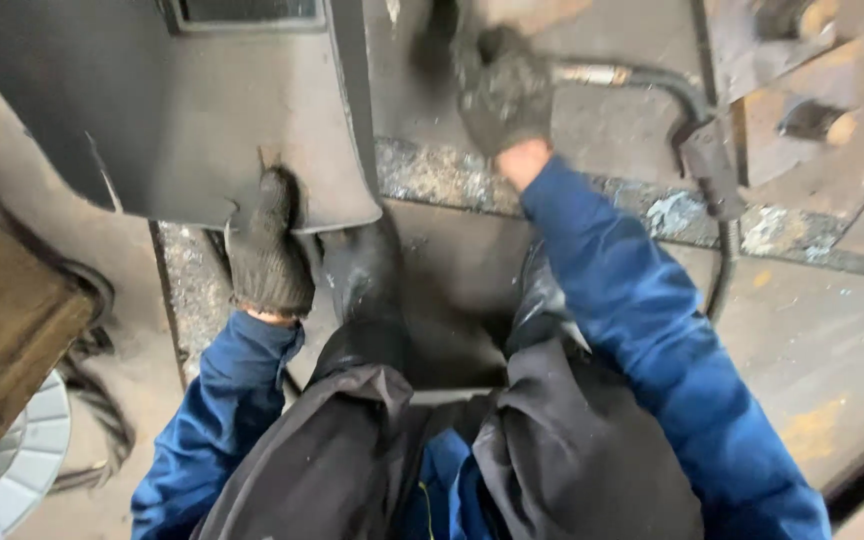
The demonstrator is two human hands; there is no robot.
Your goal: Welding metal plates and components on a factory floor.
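I look down over blue sleeves and a dark apron. My left hand (267,250), in a dark knit glove, grips the lower edge of a big dark grey metal panel (202,110) at upper left. My right hand (500,85), also gloved, is raised at the top centre and blurred. Its fingers are curled around something dark near a black hose (687,110) with a metal fitting; what it holds I cannot make out. A black boot (362,270) stands between my arms on the steel floor.
Rusty steel plates (832,330) with a rough weld seam (432,175) cover the floor. The hose bends down the right side. A brown block (2,320) and a white ribbed disc (12,470) lie at lower left.
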